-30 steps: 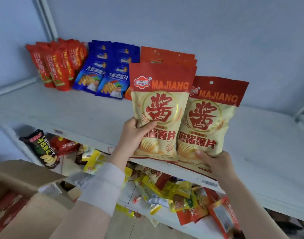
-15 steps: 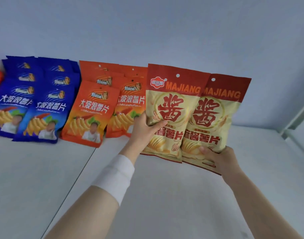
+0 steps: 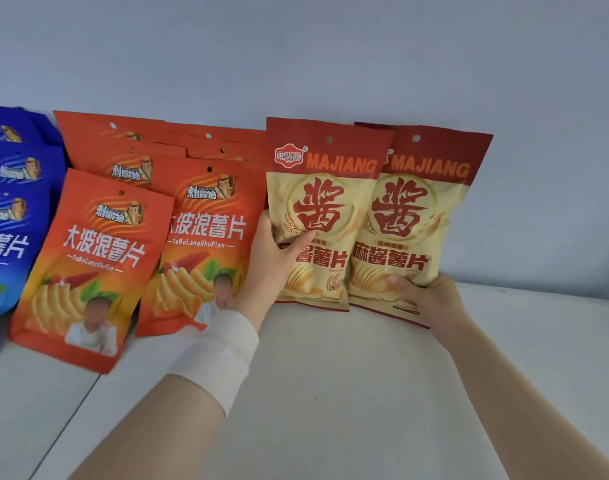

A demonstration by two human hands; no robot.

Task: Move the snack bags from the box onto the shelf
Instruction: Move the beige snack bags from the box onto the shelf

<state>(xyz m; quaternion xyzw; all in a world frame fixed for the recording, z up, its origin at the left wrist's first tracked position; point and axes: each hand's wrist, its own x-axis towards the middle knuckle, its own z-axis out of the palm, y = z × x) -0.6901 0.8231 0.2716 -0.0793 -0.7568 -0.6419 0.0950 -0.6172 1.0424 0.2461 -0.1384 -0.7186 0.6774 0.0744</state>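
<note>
Two cream-and-red MAJIANG chip bags stand upright side by side on the white shelf (image 3: pixel 330 393), near the back wall. My left hand (image 3: pixel 273 261) grips the left MAJIANG bag (image 3: pixel 325 202) at its left edge, thumb across the front. My right hand (image 3: pixel 424 299) holds the right MAJIANG bag (image 3: pixel 420 209) at its lower right corner. The left bag overlaps the right one slightly. The box is out of view.
Several orange chip bags (image 3: pixel 99 258) lean in rows just left of the MAJIANG bags. Blue chip bags (image 3: pixel 9 216) stand at the far left edge. A seam (image 3: pixel 64 424) runs across the shelf at lower left. Bare shelf surface lies in front and to the right.
Both hands carried the two MAJIANG bags up from the shelf's front edge and back to the wall, setting them down beside the orange bags. The view moved in and to the right.
</note>
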